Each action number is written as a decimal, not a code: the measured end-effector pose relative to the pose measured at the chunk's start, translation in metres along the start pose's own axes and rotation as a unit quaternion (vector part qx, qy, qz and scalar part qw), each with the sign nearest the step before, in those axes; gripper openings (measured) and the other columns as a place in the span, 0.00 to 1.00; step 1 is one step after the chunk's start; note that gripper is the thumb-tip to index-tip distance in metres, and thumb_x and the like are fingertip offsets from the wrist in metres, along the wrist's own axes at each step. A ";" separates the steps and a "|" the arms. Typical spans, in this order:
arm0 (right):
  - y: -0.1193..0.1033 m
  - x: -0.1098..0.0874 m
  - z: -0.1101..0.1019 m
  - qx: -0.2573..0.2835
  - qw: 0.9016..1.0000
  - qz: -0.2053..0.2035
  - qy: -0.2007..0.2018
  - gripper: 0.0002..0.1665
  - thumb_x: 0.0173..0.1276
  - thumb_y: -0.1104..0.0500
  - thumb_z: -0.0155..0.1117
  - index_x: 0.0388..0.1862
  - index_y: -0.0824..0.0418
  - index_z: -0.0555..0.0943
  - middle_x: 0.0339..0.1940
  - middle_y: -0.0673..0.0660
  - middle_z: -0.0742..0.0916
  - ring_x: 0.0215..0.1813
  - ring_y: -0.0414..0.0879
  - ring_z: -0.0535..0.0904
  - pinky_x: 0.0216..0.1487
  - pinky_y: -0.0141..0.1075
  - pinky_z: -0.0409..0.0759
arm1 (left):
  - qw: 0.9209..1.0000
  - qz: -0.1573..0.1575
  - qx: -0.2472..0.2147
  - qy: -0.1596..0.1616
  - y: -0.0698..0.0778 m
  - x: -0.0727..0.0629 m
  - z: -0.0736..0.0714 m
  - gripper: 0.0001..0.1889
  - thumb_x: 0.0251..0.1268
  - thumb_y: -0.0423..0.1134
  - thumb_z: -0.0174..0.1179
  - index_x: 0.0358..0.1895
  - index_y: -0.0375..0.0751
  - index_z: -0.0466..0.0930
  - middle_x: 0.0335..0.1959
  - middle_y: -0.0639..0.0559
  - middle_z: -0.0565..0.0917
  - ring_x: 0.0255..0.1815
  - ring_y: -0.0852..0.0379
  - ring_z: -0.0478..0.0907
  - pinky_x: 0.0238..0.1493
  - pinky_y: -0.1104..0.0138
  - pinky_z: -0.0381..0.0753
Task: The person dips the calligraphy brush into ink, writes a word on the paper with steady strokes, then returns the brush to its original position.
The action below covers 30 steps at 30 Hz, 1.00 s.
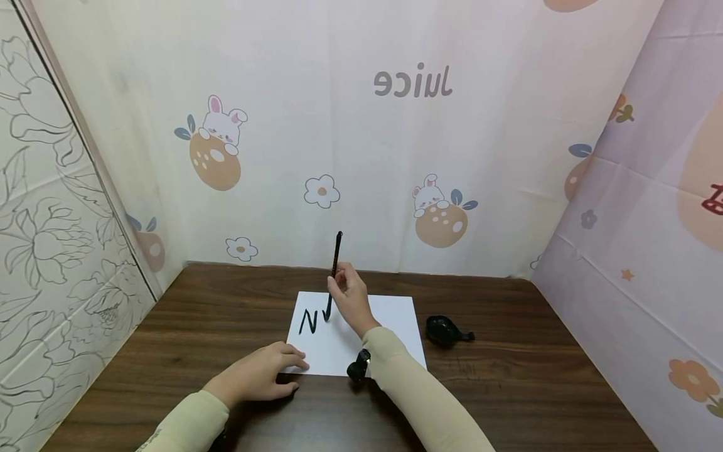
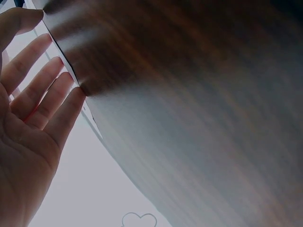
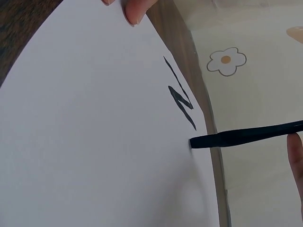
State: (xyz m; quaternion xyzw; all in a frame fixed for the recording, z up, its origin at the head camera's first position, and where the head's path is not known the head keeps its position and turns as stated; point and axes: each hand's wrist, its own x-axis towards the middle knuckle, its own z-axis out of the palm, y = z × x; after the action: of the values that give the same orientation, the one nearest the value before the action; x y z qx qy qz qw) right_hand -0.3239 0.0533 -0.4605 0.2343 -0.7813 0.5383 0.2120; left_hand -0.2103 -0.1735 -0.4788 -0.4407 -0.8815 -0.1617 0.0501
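Pinching a black brush (image 1: 337, 251) in the right hand (image 1: 351, 298), seemingly tip-down on white paper (image 1: 398, 333) beside an inked N (image 1: 309, 321), and resting the left hand (image 1: 262, 371), with fingers apart, at the paper's near-left corner.

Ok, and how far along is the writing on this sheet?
An N-shaped mark looks done at the left of the sheet. In hand: the right-hand grip holds a black writing tool at a second, short mark. Left, probably: finishing that mark. The visible paper to its right is bare, but whether more follows can't be told.
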 end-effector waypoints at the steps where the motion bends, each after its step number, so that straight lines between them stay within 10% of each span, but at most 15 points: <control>1: 0.000 0.000 0.000 0.002 1.000 0.001 0.000 0.11 0.76 0.59 0.58 0.54 0.53 0.76 0.36 0.50 0.77 0.40 0.43 0.75 0.40 0.35 0.78 | 1.000 0.000 0.000 0.000 0.000 0.000 0.000 0.14 0.60 0.40 0.69 0.50 0.45 0.87 0.53 0.51 0.82 0.54 0.53 0.78 0.55 0.60 0.79; 30: 0.000 -0.004 -0.003 -0.001 1.000 0.004 -0.002 0.12 0.73 0.63 0.60 0.53 0.58 0.76 0.31 0.50 0.76 0.35 0.43 0.74 0.35 0.34 0.77 | 1.000 -0.014 -0.008 -0.013 0.000 0.000 0.000 0.14 0.61 0.40 0.68 0.50 0.45 0.86 0.54 0.52 0.82 0.55 0.54 0.78 0.55 0.59 0.79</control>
State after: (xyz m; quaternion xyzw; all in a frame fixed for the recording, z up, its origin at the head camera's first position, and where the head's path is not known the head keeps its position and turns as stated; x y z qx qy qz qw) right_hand -0.3205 0.0569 -0.4614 0.2324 -0.7828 0.5382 0.2087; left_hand -0.2104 -0.1736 -0.4784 -0.4306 -0.8869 -0.1641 0.0326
